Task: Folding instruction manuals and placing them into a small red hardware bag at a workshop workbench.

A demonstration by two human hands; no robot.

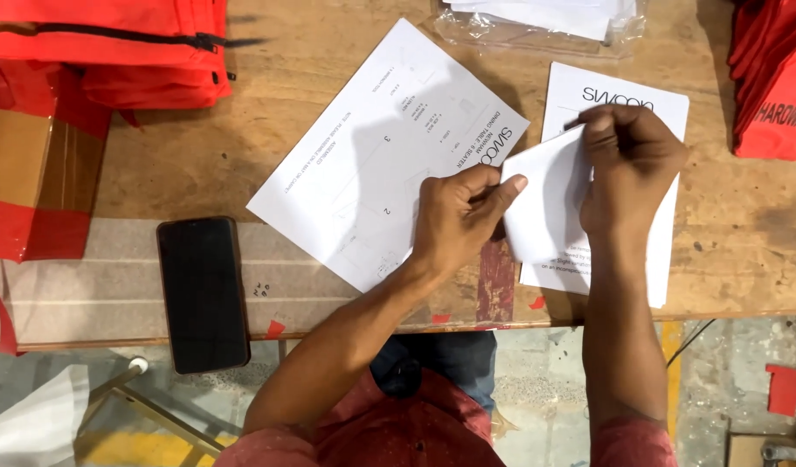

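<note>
Both hands, the left hand point(457, 220) and the right hand point(627, 164), pinch a folded white paper sheet point(545, 199) between them above the wooden bench point(199, 164).

Person seen from above, at the near edge of the bench. Both forearms are bare from elbow to wrist. The left hand point(457, 227) and right hand point(630, 169) carry no rings, watch or gloves. Short sleeves of a dull red shirt (lower frame) cover the upper arms and chest; dark blue trousers show below it.
</note>
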